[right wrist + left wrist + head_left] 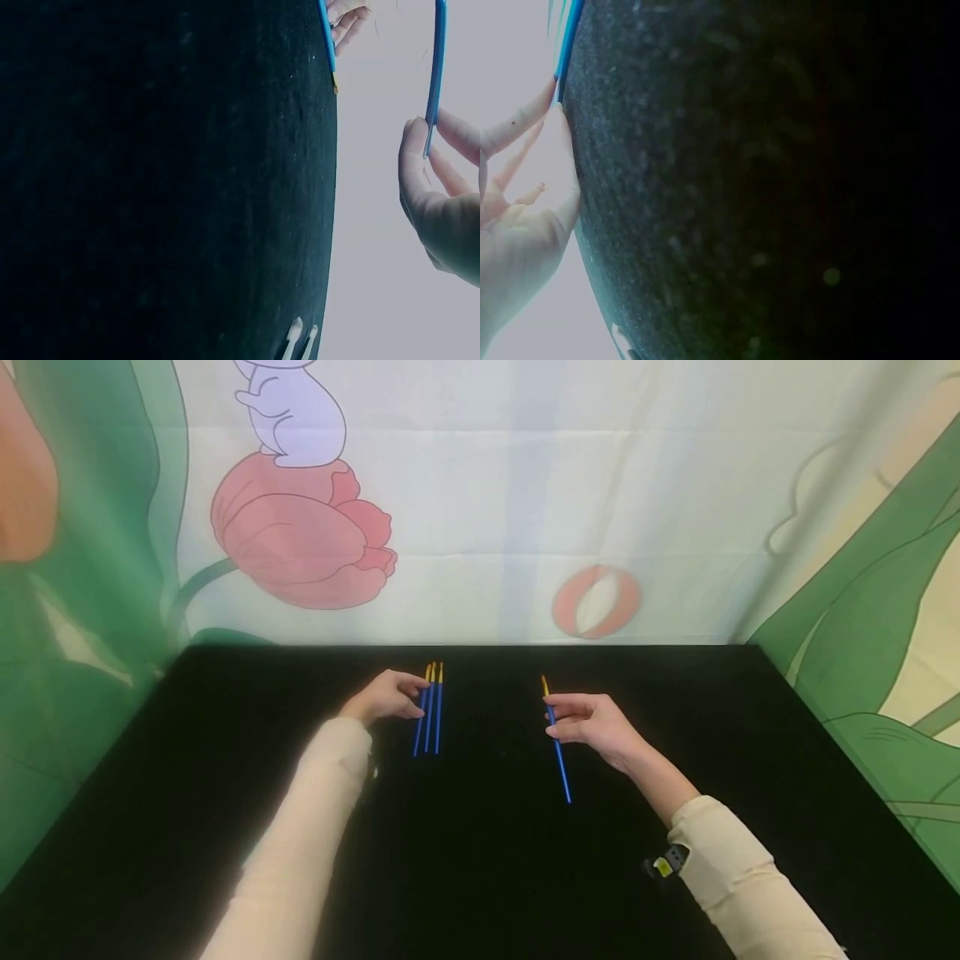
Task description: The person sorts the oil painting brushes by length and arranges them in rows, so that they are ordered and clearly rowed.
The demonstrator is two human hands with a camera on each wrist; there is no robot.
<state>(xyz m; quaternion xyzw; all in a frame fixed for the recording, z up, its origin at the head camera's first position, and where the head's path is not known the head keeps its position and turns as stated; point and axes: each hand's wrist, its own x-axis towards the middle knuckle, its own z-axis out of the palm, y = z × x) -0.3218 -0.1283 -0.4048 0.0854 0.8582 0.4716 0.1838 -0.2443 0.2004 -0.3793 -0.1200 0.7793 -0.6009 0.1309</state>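
Three paintbrushes (438,714) with blue handles and yellow ferrules lie side by side on the black table, bristles pointing away. At the leftmost brush is my left hand (386,695), its thumb and forefinger pinching the handle. The left wrist view shows the fingertips meeting on a blue handle (568,49). My right hand (596,725), to the right, holds another blue paintbrush (561,764) between thumb and fingers near its ferrule. That brush is tilted, with its bristle end up and away. In the right wrist view its handle (437,60) rises from the fingertips.
The black tabletop (495,860) ends at a pale printed curtain (480,527) behind, and printed fabric also stands at both sides. Two pale brush-like tips (295,330) show at the bottom of the right wrist view.
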